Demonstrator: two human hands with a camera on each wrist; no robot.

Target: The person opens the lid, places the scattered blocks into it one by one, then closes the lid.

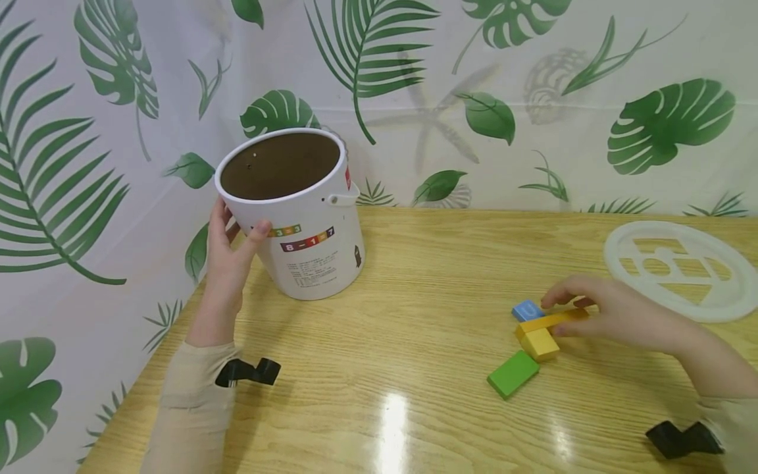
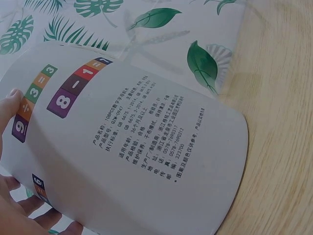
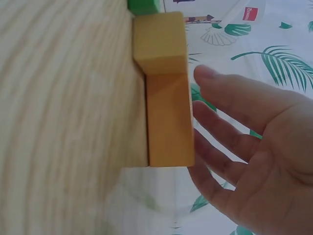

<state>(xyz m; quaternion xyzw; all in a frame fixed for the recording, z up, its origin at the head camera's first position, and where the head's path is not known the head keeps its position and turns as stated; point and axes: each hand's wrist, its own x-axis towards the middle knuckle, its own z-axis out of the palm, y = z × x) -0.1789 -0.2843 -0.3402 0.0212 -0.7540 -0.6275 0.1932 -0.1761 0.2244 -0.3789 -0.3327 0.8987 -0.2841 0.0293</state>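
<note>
Head view put the green block (image 1: 512, 374) nearest, lying flat on the wooden worktop (image 1: 403, 283), well in from its left and far edges. Just beyond, the yellow block (image 1: 541, 345) sat against the near side of the orange block (image 1: 541, 322) at its left end, with the blue block (image 1: 526, 310) close behind. The right hand (image 1: 628, 313) was over the orange block, thumb and fingers spread apart; the right wrist view showed no firm pinch, though with the fingertips partly hidden I could not tell whether they touched it.

Farther off, toward the worktop's far left corner, the left hand (image 1: 227, 270) gripped the white bucket (image 1: 314, 217), thumb on its front and fingers curled round its side. By my judgement, steadying the bucket was done, while all four blocks remained outside it and none was lifted clear. No block showed in the visible part of its dark inside. Near the far edge, rightward, lay a white cut-out disc (image 1: 740, 289), before the leaf-print sheet (image 1: 426, 99).
</note>
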